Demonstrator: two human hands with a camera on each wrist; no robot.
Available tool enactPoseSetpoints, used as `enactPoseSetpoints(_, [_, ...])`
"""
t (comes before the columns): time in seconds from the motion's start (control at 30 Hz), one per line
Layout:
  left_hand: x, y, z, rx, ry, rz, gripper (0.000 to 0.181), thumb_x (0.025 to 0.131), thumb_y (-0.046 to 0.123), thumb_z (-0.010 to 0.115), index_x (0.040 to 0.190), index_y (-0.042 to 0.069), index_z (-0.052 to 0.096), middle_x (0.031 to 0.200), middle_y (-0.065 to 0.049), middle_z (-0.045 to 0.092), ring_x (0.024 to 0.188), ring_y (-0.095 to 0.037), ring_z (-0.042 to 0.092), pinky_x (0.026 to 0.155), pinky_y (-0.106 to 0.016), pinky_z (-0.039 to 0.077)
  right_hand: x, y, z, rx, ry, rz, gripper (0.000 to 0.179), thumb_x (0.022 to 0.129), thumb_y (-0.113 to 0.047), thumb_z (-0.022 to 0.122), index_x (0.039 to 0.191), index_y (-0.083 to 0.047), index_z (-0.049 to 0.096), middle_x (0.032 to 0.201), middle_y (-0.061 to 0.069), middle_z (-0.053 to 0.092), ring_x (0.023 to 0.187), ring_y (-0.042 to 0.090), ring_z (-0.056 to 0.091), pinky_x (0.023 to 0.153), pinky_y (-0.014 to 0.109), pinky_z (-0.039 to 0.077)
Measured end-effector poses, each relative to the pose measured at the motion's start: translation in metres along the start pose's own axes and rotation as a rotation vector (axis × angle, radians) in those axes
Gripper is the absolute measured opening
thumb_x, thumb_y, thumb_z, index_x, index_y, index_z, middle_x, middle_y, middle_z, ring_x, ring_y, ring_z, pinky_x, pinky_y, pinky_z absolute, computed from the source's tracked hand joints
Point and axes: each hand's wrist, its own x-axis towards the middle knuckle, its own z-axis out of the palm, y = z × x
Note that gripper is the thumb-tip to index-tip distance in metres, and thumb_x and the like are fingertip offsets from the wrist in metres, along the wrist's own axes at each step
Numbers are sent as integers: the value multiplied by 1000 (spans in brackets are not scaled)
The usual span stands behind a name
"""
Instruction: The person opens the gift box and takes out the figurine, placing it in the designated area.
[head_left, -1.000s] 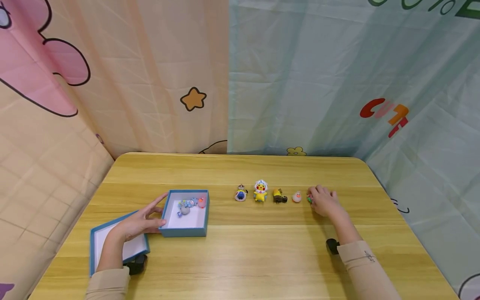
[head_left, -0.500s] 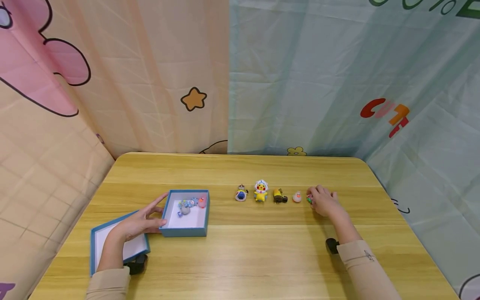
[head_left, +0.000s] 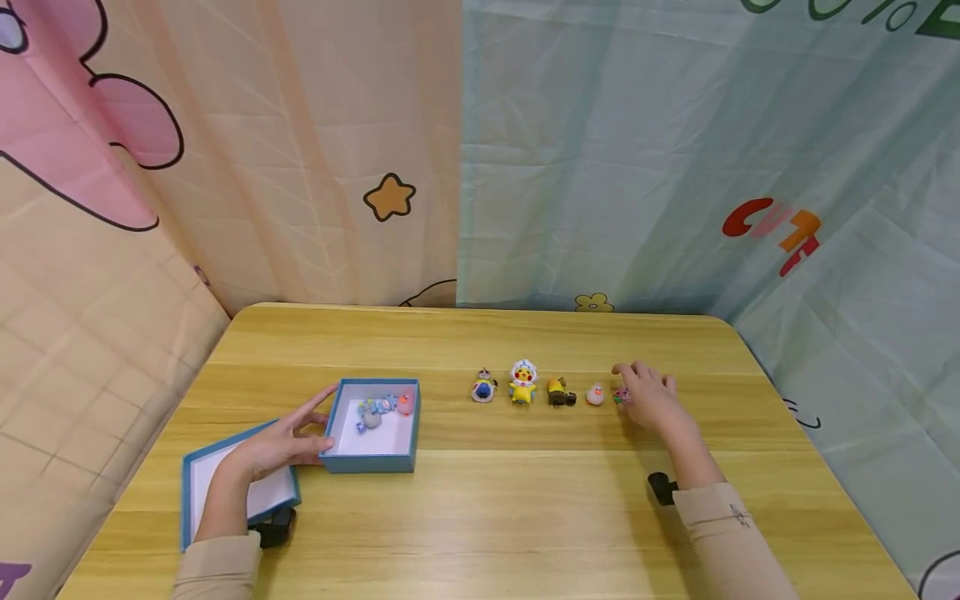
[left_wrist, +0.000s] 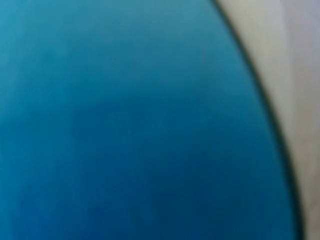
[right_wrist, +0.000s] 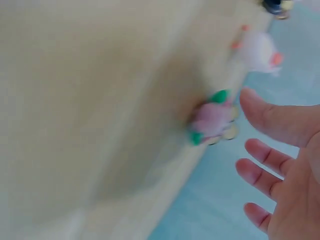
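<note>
on the table point(head_left: 487, 533), we find the pink-green figurine point(right_wrist: 211, 120), long axis unclear, just left of the nearer right hand point(head_left: 654, 402), digits parted and holding nothing, while the left hand point(head_left: 273, 450), fingers spread, touches the box point(head_left: 371, 464).

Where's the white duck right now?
In the head view, the white duck is on the table, right of the picture's middle, between the yellow-and-black figure and the pink-and-green figure.

Downward head view; left wrist unclear
</note>
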Motion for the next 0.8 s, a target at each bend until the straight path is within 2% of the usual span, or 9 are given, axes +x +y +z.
enactPoseSetpoints(0.2, [-1, 0, 1, 9, 4, 1, 87, 90, 15, 59, 148, 24, -5, 135, -30, 9, 103, -31, 49, 85, -40, 47, 5, -34, -16, 11, 122, -80, 50, 85, -14, 65, 128, -10, 40, 117, 17, 43, 107, 38, 41, 85, 55, 25])
enactPoseSetpoints(0.4, [-2, 2, 2, 17, 7, -1, 87, 90, 15, 59, 148, 24, -5, 135, -30, 9, 102, -30, 49, 86, -40, 47, 11, -76, -21, -57, 200, -174, 50, 84, -20, 67, 127, -12, 42, 117, 13, 46, 105, 36, 44, 85, 53, 29])
enactPoseSetpoints(0.8, [-1, 3, 2, 26, 7, -14, 87, 90, 17, 60, 148, 23, -5, 137, -30, 8, 106, -33, 48, 87, -43, 46, 27, -152, -16, -91, 182, -313, 48, 88, -26, 61, 131, -17, 41, 119, 6, 47, 107, 28, 45, 91, 51, 31])
